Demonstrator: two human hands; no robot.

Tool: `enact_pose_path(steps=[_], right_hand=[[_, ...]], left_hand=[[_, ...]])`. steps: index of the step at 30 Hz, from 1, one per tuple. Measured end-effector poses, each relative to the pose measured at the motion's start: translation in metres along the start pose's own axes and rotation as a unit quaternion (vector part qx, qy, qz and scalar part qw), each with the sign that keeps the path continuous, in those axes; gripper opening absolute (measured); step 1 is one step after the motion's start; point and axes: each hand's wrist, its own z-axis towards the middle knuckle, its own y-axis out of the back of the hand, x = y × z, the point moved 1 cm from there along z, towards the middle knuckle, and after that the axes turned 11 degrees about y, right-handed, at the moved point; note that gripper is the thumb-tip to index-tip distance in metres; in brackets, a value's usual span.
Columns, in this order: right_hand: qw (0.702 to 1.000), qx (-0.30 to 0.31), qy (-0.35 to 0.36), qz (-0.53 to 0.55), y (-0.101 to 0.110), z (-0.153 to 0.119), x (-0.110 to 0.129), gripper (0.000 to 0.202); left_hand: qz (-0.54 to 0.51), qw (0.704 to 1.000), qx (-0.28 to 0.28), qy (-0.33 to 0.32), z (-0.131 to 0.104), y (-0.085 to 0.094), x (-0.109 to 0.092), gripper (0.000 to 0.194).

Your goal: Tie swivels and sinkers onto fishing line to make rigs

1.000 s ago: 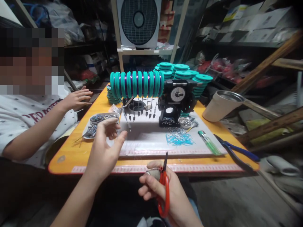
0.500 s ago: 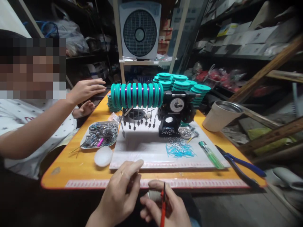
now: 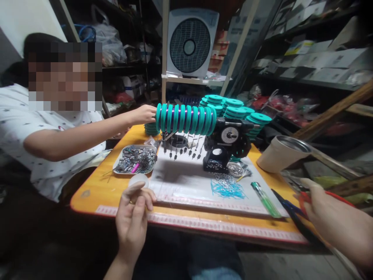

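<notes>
My right hand grips red-handled pliers at the table's right edge. Their metal head points up and left. Directly beneath lies a blue-handled tool with dark jaws, partly covered by the hand. At the front left edge, my left hand has its fingers curled in, thumb near the index finger; whatever they hold is hidden. A pale covering wraps a fingertip. Just behind that hand sits a round white lid. A row of teal spools is mounted on a black winding machine.
A co-worker's hand touches the row's left end. A tray of small metal parts, blue pieces, a green lighter and a beige cup occupy the tabletop. Teal spool stacks stand behind the machine.
My right hand has swung far right with the red-handled pliers; the small spool it held is out of sight. My left hand has moved left. The co-worker's hand has reached the teal spools.
</notes>
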Motion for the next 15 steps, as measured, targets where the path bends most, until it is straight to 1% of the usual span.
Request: enact_pose_path(steps=[3,7,11,15], right_hand=[[0.996,0.088,0.003,0.029,-0.007,0.029,-0.006,0.059],[0.988,0.147,0.011,0.053,-0.007,0.046,-0.002,0.057],[0.983,0.169,0.046,0.061,-0.004,0.056,0.004,0.056],[0.987,0.145,0.048,0.040,-0.008,0.059,0.009,0.060]], left_hand=[[-0.016,1.000,0.003,0.009,-0.001,0.000,0.001,0.024],[-0.025,1.000,-0.010,-0.002,-0.002,0.002,-0.001,0.025],[-0.001,0.999,-0.010,-0.033,-0.007,0.013,-0.004,0.027],[0.062,0.996,0.023,-0.062,-0.018,0.033,-0.003,0.022]])
